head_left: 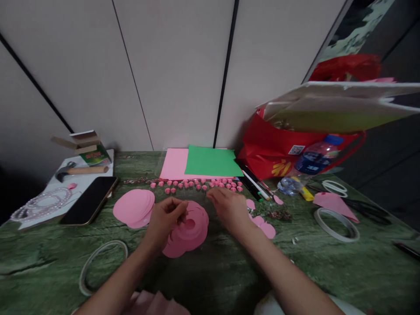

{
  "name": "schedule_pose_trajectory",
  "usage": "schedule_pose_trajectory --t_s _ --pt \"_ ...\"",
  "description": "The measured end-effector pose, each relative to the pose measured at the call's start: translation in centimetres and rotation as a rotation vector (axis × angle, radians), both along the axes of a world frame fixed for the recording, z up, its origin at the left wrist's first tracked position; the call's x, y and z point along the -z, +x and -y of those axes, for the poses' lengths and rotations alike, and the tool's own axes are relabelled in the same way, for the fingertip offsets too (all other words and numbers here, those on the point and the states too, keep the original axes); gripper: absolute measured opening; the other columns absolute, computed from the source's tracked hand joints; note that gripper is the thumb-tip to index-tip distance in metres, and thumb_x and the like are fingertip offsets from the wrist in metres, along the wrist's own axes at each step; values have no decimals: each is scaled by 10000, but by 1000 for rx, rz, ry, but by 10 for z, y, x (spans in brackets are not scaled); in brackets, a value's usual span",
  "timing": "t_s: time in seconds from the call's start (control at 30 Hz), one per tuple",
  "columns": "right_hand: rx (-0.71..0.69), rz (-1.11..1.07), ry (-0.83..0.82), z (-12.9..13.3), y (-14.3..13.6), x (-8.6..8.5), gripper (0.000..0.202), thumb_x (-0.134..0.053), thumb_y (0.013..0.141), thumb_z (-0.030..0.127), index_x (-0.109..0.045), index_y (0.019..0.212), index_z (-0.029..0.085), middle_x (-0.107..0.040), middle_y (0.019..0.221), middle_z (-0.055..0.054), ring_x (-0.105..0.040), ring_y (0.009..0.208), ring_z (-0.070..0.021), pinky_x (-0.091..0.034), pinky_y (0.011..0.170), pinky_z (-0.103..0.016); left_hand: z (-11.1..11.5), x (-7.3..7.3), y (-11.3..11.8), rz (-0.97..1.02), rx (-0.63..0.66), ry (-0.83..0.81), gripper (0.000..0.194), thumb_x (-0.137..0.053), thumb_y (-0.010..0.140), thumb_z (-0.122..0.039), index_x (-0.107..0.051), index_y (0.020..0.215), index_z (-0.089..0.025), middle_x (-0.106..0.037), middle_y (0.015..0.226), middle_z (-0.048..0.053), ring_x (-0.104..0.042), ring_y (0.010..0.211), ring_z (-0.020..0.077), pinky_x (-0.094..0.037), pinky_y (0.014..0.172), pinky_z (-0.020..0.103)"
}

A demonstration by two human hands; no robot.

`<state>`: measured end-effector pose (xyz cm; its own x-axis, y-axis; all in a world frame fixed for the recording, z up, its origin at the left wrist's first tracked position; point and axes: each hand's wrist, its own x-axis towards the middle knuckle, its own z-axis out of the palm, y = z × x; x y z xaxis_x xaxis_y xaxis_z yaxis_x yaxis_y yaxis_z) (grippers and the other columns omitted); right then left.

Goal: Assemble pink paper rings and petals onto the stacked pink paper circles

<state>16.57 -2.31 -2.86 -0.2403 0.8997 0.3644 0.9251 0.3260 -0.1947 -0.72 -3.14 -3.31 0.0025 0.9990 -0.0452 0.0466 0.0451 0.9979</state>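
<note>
My left hand [167, 214] is closed in a pinch over a pile of spiral-cut pink paper circles [193, 240]. Whatever its fingertips may hold is too small to make out. Just right of that pile, my right hand [229, 208] is also pinched, its fingertips close to the rows of small rolled pink paper roses [186, 185]. I cannot see clearly what is between those fingers. A stack of plain pink paper discs [133, 208] lies left of my left hand. Loose pink paper pieces [267, 229] are beside my right wrist.
Green and pink sheets [213, 161] lie against the wall. At the right are a red bag [262, 146], a tilted bottle [316, 155] and a tape roll [336, 225]. Leftward are a phone [90, 201], hammer [83, 170], bead string [39, 204] and another tape roll [83, 269].
</note>
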Motion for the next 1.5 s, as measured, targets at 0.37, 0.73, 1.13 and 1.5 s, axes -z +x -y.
schedule_pose_trajectory --t_s 0.37,0.73,1.13,1.5 --pt "67 -210 -413 1 7 -7 260 -562 768 320 -640 548 205 -660 547 -33 -617 581 -171 -387 529 -246 4 1 4 16 111 -36 194 -623 692 -307 -565 640 -129 -540 468 -25 -464 438 74 -352 435 179" --pt "-244 -1391 -656 -3 -9 12 250 -745 542 311 -649 725 170 -705 720 -29 -656 691 -168 -496 704 -319 4 -4 5 54 122 -56 197 -634 674 -322 -580 652 -133 -554 491 -20 -474 434 81 -362 429 188" --pt "-273 -1466 -646 -1 -13 10 257 -771 500 276 -648 693 161 -705 732 -28 -650 674 -155 -503 691 -295 5 -5 7 75 160 -71 209 -646 663 -328 -578 632 -134 -564 498 -22 -493 436 79 -374 439 185" --pt "-230 -1424 -572 1 -19 12 211 -736 553 301 -636 690 175 -682 617 -5 -645 599 -147 -510 607 -285 6 -3 6 61 151 -68 198 -627 679 -322 -554 645 -141 -553 487 -19 -481 427 87 -370 439 199"
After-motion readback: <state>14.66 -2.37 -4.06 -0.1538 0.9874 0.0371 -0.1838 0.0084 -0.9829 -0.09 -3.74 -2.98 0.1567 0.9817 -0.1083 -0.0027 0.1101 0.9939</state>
